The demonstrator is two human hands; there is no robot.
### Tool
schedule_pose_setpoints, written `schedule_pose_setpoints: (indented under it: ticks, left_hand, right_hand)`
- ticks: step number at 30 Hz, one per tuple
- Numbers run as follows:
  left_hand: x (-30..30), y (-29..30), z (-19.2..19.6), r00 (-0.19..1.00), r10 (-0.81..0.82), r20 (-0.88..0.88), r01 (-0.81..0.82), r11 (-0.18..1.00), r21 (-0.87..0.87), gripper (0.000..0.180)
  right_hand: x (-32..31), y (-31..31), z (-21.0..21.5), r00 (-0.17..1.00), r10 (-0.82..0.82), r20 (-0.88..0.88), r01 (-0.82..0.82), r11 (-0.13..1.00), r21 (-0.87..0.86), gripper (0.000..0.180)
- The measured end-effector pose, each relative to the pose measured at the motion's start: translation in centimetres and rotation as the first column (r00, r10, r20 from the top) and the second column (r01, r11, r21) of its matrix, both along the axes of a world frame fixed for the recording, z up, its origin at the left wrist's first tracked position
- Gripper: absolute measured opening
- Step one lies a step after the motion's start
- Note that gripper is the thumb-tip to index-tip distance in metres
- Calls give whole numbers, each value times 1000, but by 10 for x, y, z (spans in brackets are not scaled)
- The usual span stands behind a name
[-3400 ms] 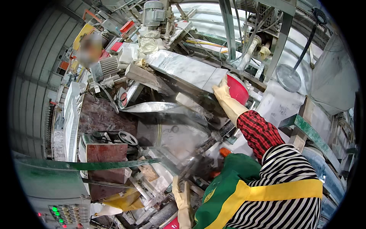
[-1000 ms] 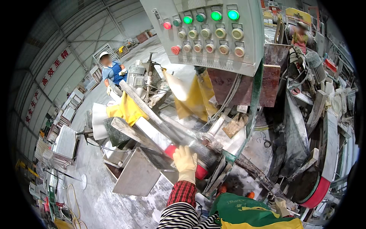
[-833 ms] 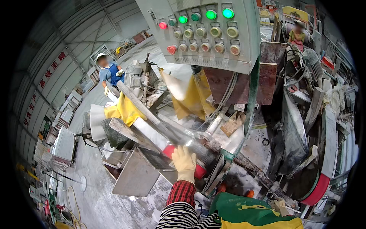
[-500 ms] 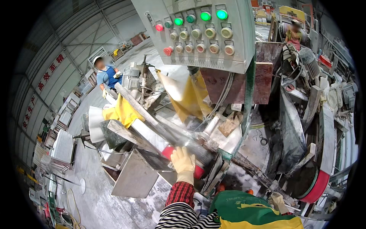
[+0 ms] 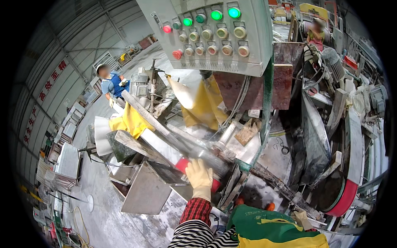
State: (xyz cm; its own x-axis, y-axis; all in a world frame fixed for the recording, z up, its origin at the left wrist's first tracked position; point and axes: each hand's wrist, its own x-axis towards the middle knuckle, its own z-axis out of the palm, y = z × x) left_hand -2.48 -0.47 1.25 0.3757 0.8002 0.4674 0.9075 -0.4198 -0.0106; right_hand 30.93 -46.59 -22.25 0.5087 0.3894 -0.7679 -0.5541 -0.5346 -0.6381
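My left hand (image 5: 199, 178), in a cream rubber glove with a red checked cuff, lies with fingers extended on a conveyor-like roller with red ends (image 5: 182, 164). A greyish, wet-looking belt or drum surface (image 5: 211, 162) runs beside the fingers. No object shows in its grasp. Low on the right, my right hand (image 5: 302, 218) wears a similar glove and is partly covered by my green and yellow apron (image 5: 269, 225). Its fingers are too small and hidden to read. It is nearest a dirty machine beam (image 5: 275, 184).
A grey control box (image 5: 215, 37) with lit green and red buttons hangs ahead. Yellow cloth (image 5: 131, 120) drapes the machine at left. A large red-rimmed wheel (image 5: 344, 199) stands at right. One person (image 5: 111, 82) works at far left, another (image 5: 316, 35) at far right.
The view has shifted slightly, so the control box sits a little higher and farther left. My left hand stays on the roller. The person at left has changed posture slightly.
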Motion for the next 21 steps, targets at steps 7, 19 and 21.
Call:
schedule_pose_setpoints:
  ticks: [7,19,21]
  left_hand:
    - [4,-4,-4,1000,-22,0,22,999,23,66]
    - [6,-16,0,999,-47,-19,48,998,35,67]
    - [6,-18,1,998,-55,-26,56,998,37,66]
  right_hand:
    - [2,-1,-8,999,36,-39,-34,999,38,53]
    - [-4,1,1,999,30,16,-30,1000,-4,47]
    - [-4,-1,-2,999,44,18,-44,999,14,46]
